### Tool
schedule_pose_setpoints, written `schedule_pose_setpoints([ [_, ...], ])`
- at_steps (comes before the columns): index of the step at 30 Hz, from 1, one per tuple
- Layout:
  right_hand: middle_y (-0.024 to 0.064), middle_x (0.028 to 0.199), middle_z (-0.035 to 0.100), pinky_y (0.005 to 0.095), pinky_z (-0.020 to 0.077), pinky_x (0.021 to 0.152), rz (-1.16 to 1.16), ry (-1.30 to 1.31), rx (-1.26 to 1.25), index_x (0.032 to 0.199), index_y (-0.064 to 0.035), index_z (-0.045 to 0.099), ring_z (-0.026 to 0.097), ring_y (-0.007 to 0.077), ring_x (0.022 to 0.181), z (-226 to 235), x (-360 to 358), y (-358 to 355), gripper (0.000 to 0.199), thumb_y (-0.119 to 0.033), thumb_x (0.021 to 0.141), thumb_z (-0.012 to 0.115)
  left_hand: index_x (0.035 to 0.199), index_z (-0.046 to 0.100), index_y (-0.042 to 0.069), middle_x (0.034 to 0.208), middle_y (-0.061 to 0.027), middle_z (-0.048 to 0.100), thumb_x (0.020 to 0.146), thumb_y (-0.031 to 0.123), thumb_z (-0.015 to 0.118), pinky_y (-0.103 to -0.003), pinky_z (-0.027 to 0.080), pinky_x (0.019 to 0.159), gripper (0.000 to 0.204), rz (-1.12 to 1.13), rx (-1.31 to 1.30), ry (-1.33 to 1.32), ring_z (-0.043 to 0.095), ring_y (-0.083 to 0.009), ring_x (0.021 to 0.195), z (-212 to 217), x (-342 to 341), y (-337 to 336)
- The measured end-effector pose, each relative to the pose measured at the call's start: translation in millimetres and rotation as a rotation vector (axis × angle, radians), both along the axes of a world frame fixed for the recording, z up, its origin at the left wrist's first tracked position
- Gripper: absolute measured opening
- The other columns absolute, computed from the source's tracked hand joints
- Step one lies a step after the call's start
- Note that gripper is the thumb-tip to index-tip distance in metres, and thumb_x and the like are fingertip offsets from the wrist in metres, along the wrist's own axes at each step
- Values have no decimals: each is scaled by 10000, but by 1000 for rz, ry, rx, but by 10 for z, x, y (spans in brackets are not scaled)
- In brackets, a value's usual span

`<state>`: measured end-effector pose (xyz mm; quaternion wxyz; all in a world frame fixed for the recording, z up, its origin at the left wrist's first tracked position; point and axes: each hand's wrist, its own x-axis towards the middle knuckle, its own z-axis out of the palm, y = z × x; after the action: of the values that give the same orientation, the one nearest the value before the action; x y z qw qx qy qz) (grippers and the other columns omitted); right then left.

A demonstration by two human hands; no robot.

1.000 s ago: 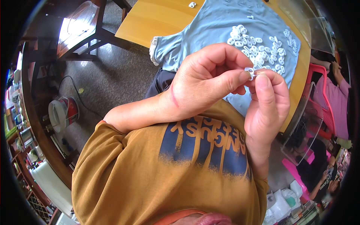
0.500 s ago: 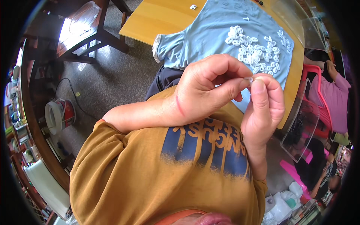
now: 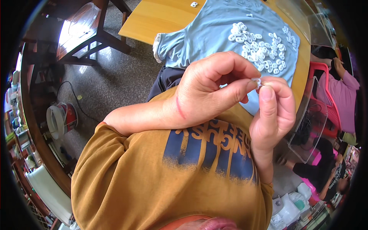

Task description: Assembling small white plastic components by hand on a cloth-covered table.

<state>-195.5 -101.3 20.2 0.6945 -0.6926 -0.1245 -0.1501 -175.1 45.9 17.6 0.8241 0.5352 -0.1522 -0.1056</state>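
Observation:
My left hand (image 3: 214, 86) comes in from the left, its thumb and forefinger pinching a small white plastic piece (image 3: 257, 81). Against the piece's other side, my right hand (image 3: 274, 107) is closed, thumb pressed to forefinger. A tiny part may sit in that pinch, but the fingertips cover it. Just beyond my hands, a light blue garment (image 3: 214, 34) is spread over the table. On it lies a loose heap of white oval plastic pieces with holes (image 3: 260, 51). Smaller white plastic parts (image 3: 291, 38) are scattered to the right of the heap.
The yellow wooden table (image 3: 153, 19) holds another white piece (image 3: 194, 4) at its far left. A dark wooden chair (image 3: 99, 38) stands at the left, with a bucket (image 3: 61, 119) on the floor. At the right are a red plastic chair (image 3: 326, 73) and two other people.
My fingertips have drawn slightly apart, showing more of the white piece. My right hand has shifted a little right and down.

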Motion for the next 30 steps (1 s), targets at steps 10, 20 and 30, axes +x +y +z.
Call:
schedule_pose_setpoints([
  [10,55,842,521,192,365,636,-25,-36,-131,868,24,539,441,79,716,-29,-31,-27,46,-10,846,561,982,561,-36,824,-68,568,827,-60,560,-198,500,622,157,96,307,-519,588,-103,687,-130,56,28],
  [20,29,843,526,186,352,659,5,98,133,859,16,538,429,61,728,-45,-61,9,44,-27,861,546,985,569,-27,833,-65,564,820,-60,572,-198,486,599,168,57,97,-125,579,-100,688,-88,-14,-30],
  [30,54,878,534,194,383,689,10,65,59,917,33,552,469,82,769,-23,-66,-16,77,26,840,550,988,565,-31,860,-63,578,827,-29,585,-195,485,612,163,17,82,-104,572,-92,697,-56,-10,2],
])
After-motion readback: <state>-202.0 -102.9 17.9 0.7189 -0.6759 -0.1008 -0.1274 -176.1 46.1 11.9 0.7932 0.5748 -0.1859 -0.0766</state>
